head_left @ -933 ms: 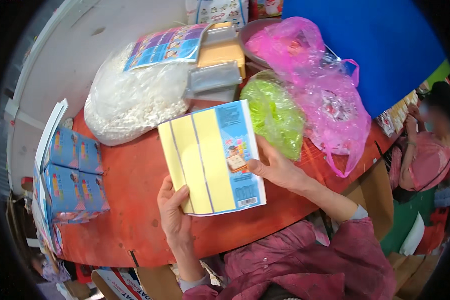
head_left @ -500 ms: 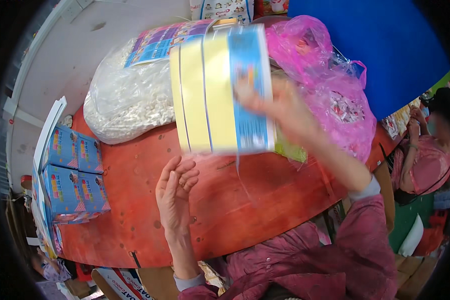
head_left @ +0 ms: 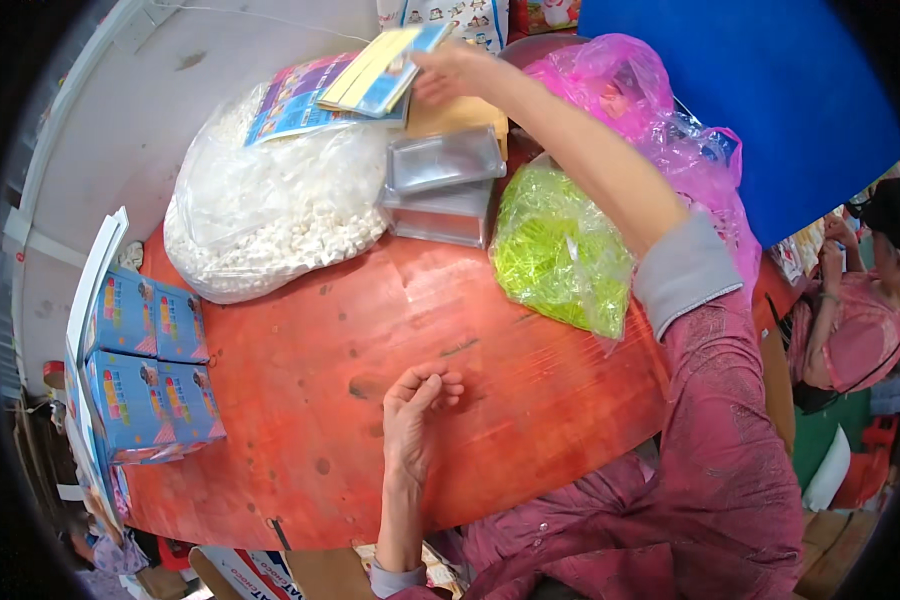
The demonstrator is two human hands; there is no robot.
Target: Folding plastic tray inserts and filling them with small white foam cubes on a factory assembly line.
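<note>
Paper (head_left: 375,72) with yellow and blue parts is up by the table's back edge, tilted over some purple-and-blue sheets (head_left: 288,105). The right hand (head_left: 454,75) is at its right end. That hand is blurry, so I cannot tell if its fingers pinch the paper or just touch it. The sheets lie on a big clear bag (head_left: 270,225) full of little white bits, near the back left corner of the red table (head_left: 300,400). The left hand (head_left: 415,415) is near the front edge. It holds nothing, and its fingers are close together and softly bent. Beside the white bits are clear plastic tubs (head_left: 442,162); I cannot tell what is inside. Right of them sits a see-through bag (head_left: 558,245) of bright green strips. Pink bags (head_left: 615,75) are toward the back right corner, partly hidden. Four blue boxes (head_left: 130,395) stand together at the left edge.
</note>
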